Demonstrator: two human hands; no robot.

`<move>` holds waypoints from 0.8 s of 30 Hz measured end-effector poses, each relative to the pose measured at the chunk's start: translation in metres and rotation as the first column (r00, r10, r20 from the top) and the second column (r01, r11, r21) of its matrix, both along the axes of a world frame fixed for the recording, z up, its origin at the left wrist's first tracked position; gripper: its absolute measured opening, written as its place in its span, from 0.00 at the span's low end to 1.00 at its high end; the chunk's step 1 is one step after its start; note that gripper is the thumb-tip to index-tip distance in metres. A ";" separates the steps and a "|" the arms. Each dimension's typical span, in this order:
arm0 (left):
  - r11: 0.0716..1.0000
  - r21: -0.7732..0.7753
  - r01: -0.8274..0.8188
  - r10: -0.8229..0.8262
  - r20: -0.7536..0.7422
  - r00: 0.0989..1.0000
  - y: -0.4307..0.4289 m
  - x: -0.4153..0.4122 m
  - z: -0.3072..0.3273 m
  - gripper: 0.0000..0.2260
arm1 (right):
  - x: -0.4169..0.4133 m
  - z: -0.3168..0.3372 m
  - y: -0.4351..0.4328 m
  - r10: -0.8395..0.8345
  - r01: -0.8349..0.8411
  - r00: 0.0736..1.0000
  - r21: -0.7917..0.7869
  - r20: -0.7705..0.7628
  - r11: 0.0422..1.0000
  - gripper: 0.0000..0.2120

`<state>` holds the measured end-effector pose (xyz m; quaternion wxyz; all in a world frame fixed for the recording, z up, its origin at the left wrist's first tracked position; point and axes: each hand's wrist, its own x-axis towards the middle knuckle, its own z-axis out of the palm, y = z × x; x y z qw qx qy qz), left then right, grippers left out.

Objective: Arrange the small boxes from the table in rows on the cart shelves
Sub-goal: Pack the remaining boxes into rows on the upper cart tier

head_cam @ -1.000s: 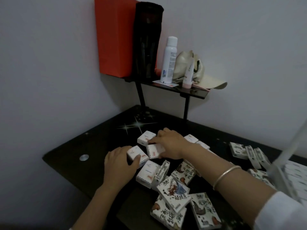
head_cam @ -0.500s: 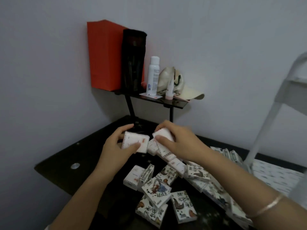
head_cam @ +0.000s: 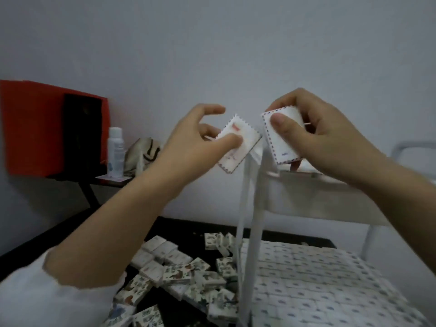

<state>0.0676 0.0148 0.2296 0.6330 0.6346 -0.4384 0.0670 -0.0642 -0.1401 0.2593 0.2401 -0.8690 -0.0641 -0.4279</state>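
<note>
Both hands raised in front of the wall, one small box each. My left hand (head_cam: 188, 140) pinches the left box (head_cam: 238, 147): thumb on its front face, middle fingers behind, index finger lifted clear above and loosely curled. This box is white with a striped airmail-type border and a red mark, tilted, held in the air just left of the white cart (head_cam: 246, 232) corner post. My right hand (head_cam: 318, 138) grips the right box (head_cam: 283, 140): thumb flat on the front, fingers curled over its top and back. Same border, small blue mark near the lower edge, nearly upright, held over the corner of the cart's top shelf (head_cam: 318, 194); contact with the shelf cannot be judged. The two boxes are close, not touching. The lower shelf (head_cam: 330, 286) is covered with white boxes in rows. Loose boxes (head_cam: 179, 267), plain and printed, lie in a heap on the black table (head_cam: 179, 225) beside the cart. At far left, a spray bottle (head_cam: 115, 154) stands beside an orange box (head_cam: 30, 128).
</note>
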 end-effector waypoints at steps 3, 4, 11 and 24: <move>0.996 0.060 0.061 -0.069 0.125 0.990 -0.042 -0.022 0.039 0.12 | -0.025 0.023 -0.053 -0.173 0.172 0.984 -0.009 -0.038 0.985 0.06; 0.994 0.086 0.067 -0.079 0.153 0.985 -0.057 -0.028 0.051 0.08 | -0.032 0.028 -0.074 -0.237 0.238 0.969 0.012 -0.077 0.971 0.06; 0.947 0.300 -0.112 0.003 0.342 0.940 -0.172 -0.037 0.123 0.12 | -0.045 0.053 -0.185 -0.555 0.594 0.753 0.003 -0.353 0.805 0.11; 0.731 0.519 -0.443 -0.084 0.713 0.697 -0.339 -0.027 0.109 0.18 | 0.007 0.044 -0.266 -0.605 0.430 0.308 -0.459 -0.735 0.777 0.26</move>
